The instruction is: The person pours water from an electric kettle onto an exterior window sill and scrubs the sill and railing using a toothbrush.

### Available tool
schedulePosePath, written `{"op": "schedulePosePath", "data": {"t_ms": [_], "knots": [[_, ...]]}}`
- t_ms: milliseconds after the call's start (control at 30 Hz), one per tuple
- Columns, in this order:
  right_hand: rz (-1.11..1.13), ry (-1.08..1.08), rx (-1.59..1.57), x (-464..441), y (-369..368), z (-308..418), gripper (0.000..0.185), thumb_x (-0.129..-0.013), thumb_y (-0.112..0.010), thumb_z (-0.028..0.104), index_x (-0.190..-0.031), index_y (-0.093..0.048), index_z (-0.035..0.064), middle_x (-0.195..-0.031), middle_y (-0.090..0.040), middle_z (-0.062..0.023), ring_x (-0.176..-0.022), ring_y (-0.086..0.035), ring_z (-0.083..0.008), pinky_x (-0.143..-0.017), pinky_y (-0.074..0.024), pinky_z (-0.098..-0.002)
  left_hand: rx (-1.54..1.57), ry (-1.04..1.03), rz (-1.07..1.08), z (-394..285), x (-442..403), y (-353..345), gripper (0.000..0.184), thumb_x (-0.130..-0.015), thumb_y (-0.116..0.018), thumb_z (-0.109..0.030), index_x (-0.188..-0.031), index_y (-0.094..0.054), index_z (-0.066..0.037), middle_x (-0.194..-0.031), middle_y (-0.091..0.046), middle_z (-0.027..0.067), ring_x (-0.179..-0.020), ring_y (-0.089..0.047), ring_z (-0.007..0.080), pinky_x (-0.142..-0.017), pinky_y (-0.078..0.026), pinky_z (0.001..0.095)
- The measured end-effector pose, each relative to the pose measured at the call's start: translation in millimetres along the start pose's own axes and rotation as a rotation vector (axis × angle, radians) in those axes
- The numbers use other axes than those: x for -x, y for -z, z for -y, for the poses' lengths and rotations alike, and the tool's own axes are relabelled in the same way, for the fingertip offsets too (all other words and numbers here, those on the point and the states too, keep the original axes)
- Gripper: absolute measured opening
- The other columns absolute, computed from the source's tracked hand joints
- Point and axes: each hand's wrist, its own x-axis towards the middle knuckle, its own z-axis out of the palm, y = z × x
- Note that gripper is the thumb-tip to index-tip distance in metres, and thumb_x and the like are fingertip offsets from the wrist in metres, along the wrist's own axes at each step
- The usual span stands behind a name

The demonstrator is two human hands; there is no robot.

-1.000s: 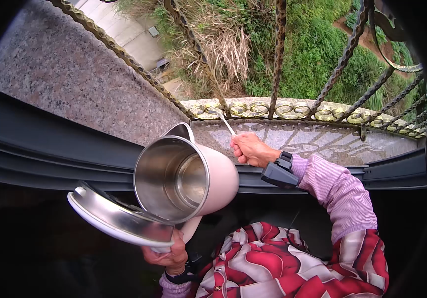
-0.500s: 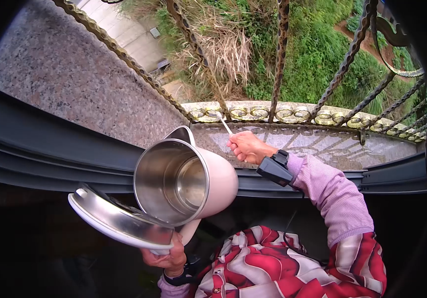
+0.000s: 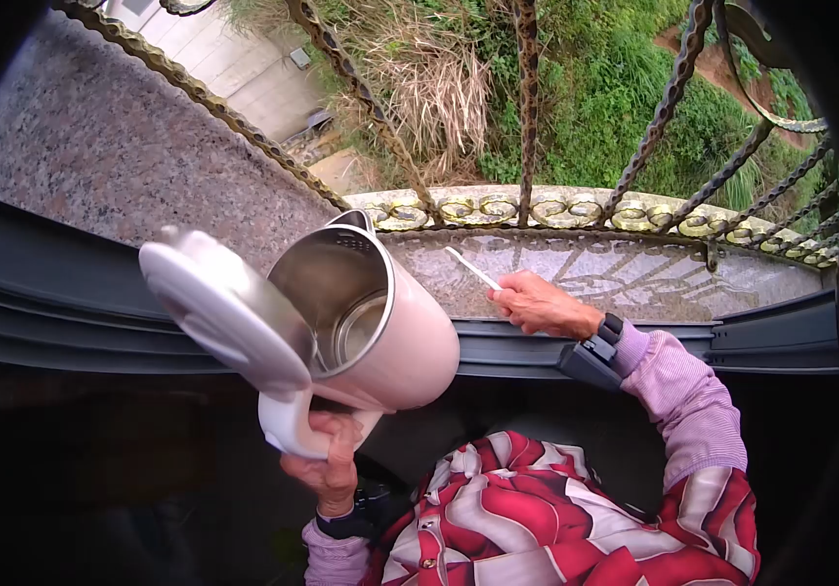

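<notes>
A pale pink kettle (image 3: 419, 342) is tilted with its open mouth facing up and left, showing its metal inside. Its white lid (image 3: 229, 313) stands open on the left. My left hand (image 3: 330, 461) is wrapped round the white handle (image 3: 288, 420) below the lid. My right hand (image 3: 542, 305), right of the kettle, pinches a thin white stick (image 3: 473, 269) that points up and left over the stone ledge. The stick's tip touches neither the kettle nor the railing.
Beyond the wet stone ledge (image 3: 625, 278) runs a twisted metal railing (image 3: 527, 117) with a scrolled base. A dark window track (image 3: 78, 303) crosses in front. Granite (image 3: 146, 146) lies at left; grass and bushes (image 3: 595, 88) are below outside.
The kettle's lid and handle have swung up and round, so the lid's outer side shows more. My right hand and the stick have moved right, away from the railing's base.
</notes>
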Motion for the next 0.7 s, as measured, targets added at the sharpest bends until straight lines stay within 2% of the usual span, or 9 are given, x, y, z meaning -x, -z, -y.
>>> {"op": "schedulePosePath", "data": {"t_ms": [100,133,233,300,367,433,500,567,700], "knots": [[-0.225,0.396,0.261,24.2,-1.7,-16.0,0.023,-0.086,-0.042,0.019,-0.088,-0.053,-0.0010,-0.057,-0.051,-0.0083,-0.051,-0.051,-0.0193,-0.045,-0.0380,-0.0337,0.104,0.031,-0.048,-12.3,-16.9,-17.7,0.016,-0.070,-0.058,0.001,-0.084,-0.050,0.004,-0.062,-0.050,0.0069,-0.049,-0.050,0.0140,-0.047,-0.044,0.0270],[-0.270,0.395,0.251,36.7,-2.2,-17.5,0.023,-0.086,-0.043,0.015,-0.098,-0.051,-0.0024,-0.059,-0.051,-0.0137,-0.050,-0.050,-0.0236,-0.051,-0.0399,-0.0359,0.091,0.038,-0.048,-13.9,-20.0,-18.6,0.015,-0.070,-0.058,0.002,-0.083,-0.050,0.004,-0.062,-0.050,0.0072,-0.048,-0.050,0.0137,-0.047,-0.044,0.0266],[-0.402,0.417,0.203,67.1,-5.1,-28.0,0.020,-0.085,-0.045,0.010,-0.102,-0.049,-0.0010,-0.058,-0.050,-0.0156,-0.051,-0.050,-0.0278,-0.051,-0.0398,-0.0374,0.073,0.055,-0.059,-23.4,-24.2,-25.5,0.014,-0.068,-0.056,0.002,-0.080,-0.049,0.004,-0.061,-0.048,0.0078,-0.046,-0.048,0.0130,-0.044,-0.043,0.0260],[-0.461,0.445,0.200,78.4,-7.1,-41.2,0.020,-0.084,-0.045,0.004,-0.104,-0.045,0.0001,-0.055,-0.048,-0.0176,-0.052,-0.051,-0.0343,-0.051,-0.0376,-0.0412,0.036,0.057,-0.039,-32.8,-26.1,-22.0,0.015,-0.067,-0.056,0.002,-0.080,-0.048,0.004,-0.059,-0.047,0.0078,-0.045,-0.047,0.0133,-0.044,-0.042,0.0259],[-0.512,0.422,0.193,87.8,-9.7,-51.8,0.020,-0.085,-0.045,0.004,-0.104,-0.043,0.0006,-0.054,-0.047,-0.0185,-0.053,-0.051,-0.0372,-0.051,-0.0363,-0.0428,0.010,0.023,-0.077,-38.8,-22.3,-14.2,0.016,-0.066,-0.054,0.002,-0.081,-0.048,0.003,-0.074,-0.049,0.0105,-0.043,-0.047,0.0141,-0.043,-0.041,0.0252],[-0.536,0.412,0.195,91.3,-10.3,-59.8,0.021,-0.084,-0.046,0.002,-0.104,-0.042,0.0010,-0.053,-0.045,-0.0196,-0.054,-0.050,-0.0396,-0.051,-0.0349,-0.0441,-0.044,0.048,0.007,-53.6,-22.0,-8.8,0.016,-0.066,-0.055,0.002,-0.081,-0.049,0.002,-0.080,-0.049,0.0109,-0.043,-0.047,0.0142,-0.043,-0.041,0.0246],[-0.560,0.430,0.174,89.5,-9.6,-66.0,0.021,-0.084,-0.046,0.001,-0.104,-0.042,0.0010,-0.053,-0.045,-0.0199,-0.054,-0.050,-0.0401,-0.051,-0.0346,-0.0443,-0.071,0.064,-0.025,-69.8,-22.7,-16.8,0.015,-0.065,-0.056,0.001,-0.078,-0.048,0.003,-0.069,-0.048,0.0095,-0.041,-0.047,0.0138,-0.041,-0.039,0.0233],[-0.549,0.433,0.184,90.9,-7.4,-64.3,0.022,-0.083,-0.047,0.000,-0.105,-0.043,0.0004,-0.060,-0.049,-0.0217,-0.059,-0.052,-0.0407,-0.053,-0.0372,-0.0437,-0.128,0.115,0.001,-79.8,-26.3,-13.3,0.017,-0.065,-0.058,-0.001,-0.079,-0.050,0.005,-0.060,-0.048,0.0078,-0.040,-0.046,0.0126,-0.041,-0.039,0.0226],[-0.584,0.559,0.262,91.5,-8.2,-68.6,0.024,-0.082,-0.049,-0.001,-0.106,-0.047,-0.0007,-0.080,-0.057,-0.0241,-0.073,-0.056,-0.0409,-0.061,-0.0443,-0.0409,-0.337,0.126,0.063,-104.0,-32.8,-25.5,0.025,-0.063,-0.062,-0.003,-0.085,-0.054,0.006,-0.056,-0.050,0.0053,-0.041,-0.047,0.0098,-0.043,-0.040,0.0206]]}}
